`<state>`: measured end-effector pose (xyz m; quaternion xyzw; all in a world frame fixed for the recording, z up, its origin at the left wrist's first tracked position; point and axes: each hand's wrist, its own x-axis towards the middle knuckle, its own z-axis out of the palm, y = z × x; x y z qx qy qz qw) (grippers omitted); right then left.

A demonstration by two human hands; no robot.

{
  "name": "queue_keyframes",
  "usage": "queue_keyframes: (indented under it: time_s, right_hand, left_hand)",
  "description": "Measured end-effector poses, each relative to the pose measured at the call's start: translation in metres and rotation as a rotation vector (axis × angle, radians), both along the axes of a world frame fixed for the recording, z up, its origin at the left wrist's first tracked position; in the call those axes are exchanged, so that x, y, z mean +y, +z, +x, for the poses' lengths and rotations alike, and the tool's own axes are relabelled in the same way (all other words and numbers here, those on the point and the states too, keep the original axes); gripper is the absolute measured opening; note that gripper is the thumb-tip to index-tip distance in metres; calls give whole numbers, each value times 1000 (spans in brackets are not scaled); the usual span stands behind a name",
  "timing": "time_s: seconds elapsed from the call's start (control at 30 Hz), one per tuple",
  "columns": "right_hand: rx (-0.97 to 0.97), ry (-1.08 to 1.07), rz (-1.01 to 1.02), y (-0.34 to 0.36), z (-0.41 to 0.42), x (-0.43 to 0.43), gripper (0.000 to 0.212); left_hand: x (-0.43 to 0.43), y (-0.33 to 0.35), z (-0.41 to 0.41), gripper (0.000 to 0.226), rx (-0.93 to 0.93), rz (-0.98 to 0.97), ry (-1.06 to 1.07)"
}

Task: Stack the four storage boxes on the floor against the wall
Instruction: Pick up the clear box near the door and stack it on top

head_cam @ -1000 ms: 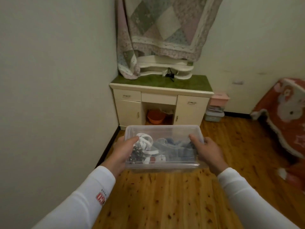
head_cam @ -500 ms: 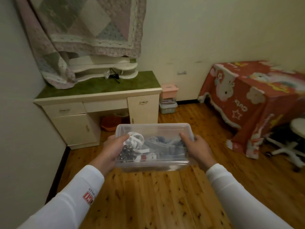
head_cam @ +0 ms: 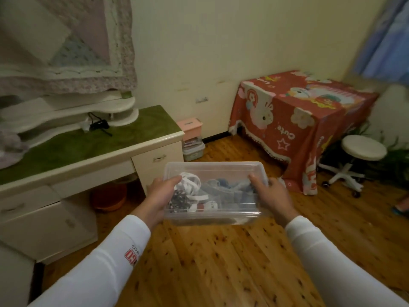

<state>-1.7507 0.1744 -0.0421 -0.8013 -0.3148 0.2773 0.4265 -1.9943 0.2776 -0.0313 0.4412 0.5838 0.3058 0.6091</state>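
Two hands, my left hand (head_cam: 158,199) and right hand (head_cam: 271,197), still grip the clear storage box (head_cam: 213,193); the pink-topped box stack (head_cam: 192,138) by the wall now sits nearer than before.

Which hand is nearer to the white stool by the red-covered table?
The right hand. It grips the right end of the clear box, on the side toward the stool. The left hand grips the box's left end, farther from the stool.

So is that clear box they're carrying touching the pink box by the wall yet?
Apart. The head view shows the clear box held up in both hands, with bare wooden floor between it and the pink box.
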Motion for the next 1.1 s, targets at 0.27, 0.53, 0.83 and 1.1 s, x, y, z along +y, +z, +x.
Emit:
queue_keyframes:
  time_s: [0.27, 0.53, 0.83, 1.1]
  right_hand:
    - [-24, -122, -22, -6, 30, 69, 55]
    - [-45, -124, -58, -26, 102, 144, 57]
    - [-94, -16, -64, -33, 228, 279, 52]
    - [-68, 72, -18, -24, 306, 383, 54]
  left_hand:
    - [90, -5, 36, 50, 46, 30, -108]
    - [161, -21, 105, 46, 51, 2, -144]
    - [274, -20, 218, 40, 2, -43, -74]
    - [359, -3, 293, 39, 21, -19, 20]
